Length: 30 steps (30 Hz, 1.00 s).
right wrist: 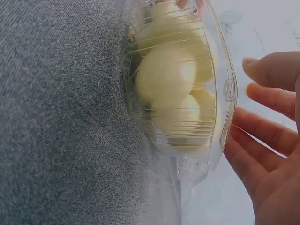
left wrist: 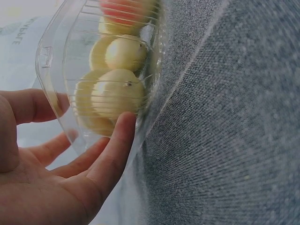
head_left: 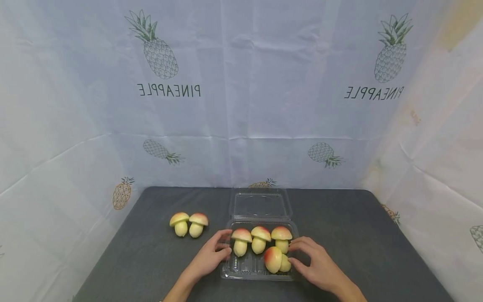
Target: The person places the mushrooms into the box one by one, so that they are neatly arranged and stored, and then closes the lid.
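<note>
We saw a dark table (head_left: 339, 226), cloth (head_left: 271, 109) rising past its twelve o'clock edge, and tabletop spreading wide from the clear box (head_left: 245, 266) toward two o'clock. The lid (head_left: 260, 205) lay back at twelve. Inside, three mushrooms (head_left: 241, 243) pointed caps to twelve; a fourth mushroom (head_left: 273, 260), toward four, pointed its cap to nine. Outside, two mushrooms (head_left: 198, 224) lay at ten. The left hand (head_left: 211, 253), at nine, and right hand (head_left: 318, 262), at three, flanked the box, fingers relaxed and parted; whether they touched it, we could not tell.

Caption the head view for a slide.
Left hand and right hand flank an open clear container holding four mushrooms; two more outside.
</note>
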Motion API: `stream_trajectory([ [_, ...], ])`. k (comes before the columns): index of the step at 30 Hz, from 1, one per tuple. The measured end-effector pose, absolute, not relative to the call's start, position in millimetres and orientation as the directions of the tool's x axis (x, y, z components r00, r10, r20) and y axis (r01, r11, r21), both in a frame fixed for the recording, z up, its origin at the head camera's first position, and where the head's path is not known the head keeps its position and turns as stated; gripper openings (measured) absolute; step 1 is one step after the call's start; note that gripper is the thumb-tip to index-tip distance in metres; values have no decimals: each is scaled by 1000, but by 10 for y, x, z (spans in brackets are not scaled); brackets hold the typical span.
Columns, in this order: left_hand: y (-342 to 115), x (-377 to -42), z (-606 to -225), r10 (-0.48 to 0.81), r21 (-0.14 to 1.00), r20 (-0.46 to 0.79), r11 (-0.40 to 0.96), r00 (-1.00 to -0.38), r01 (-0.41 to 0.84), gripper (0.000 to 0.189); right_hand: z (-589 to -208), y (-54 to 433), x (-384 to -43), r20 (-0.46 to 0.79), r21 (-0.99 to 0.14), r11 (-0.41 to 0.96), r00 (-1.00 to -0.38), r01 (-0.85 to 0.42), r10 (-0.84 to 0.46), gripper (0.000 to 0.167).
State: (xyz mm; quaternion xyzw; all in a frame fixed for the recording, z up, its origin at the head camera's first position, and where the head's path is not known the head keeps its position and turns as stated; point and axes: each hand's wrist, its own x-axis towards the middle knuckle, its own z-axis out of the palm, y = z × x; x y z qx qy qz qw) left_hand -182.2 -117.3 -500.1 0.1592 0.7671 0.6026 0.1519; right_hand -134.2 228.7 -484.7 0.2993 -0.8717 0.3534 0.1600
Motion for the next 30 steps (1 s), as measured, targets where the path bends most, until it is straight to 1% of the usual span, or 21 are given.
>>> stream_trajectory([
  [7,-1169,-1820,-4993,423,973,-44,225,-905,58,52,-4861,2277,-1371,506,-532,620,-804,-576,-313,25],
  [10,-1168,-1821,-4989,421,973,-44,224,-906,57,52,-4854,2281,-1392,508,-540,655,-825,-529,-247,25],
  [12,-1168,-1822,-4985,419,973,-44,225,-907,56,53,-4843,2285,-1408,493,-564,665,-846,-489,-205,26],
  [16,-1167,-1821,-4981,418,972,-49,227,-907,52,52,-4828,2292,-1432,408,-655,649,-904,-387,-127,25],
  [20,-1169,-1824,-4985,419,973,-50,227,-907,51,52,-4845,2308,-1459,309,-727,625,-948,-283,-70,26],
  [26,-1170,-1826,-5002,421,973,-52,224,-906,49,52,-4895,2357,-1516,186,-788,595,-983,-158,-14,31],
  [30,-1171,-1826,-5008,421,974,-54,222,-905,45,52,-4937,2374,-1561,121,-840,532,-993,-103,-1,35],
])
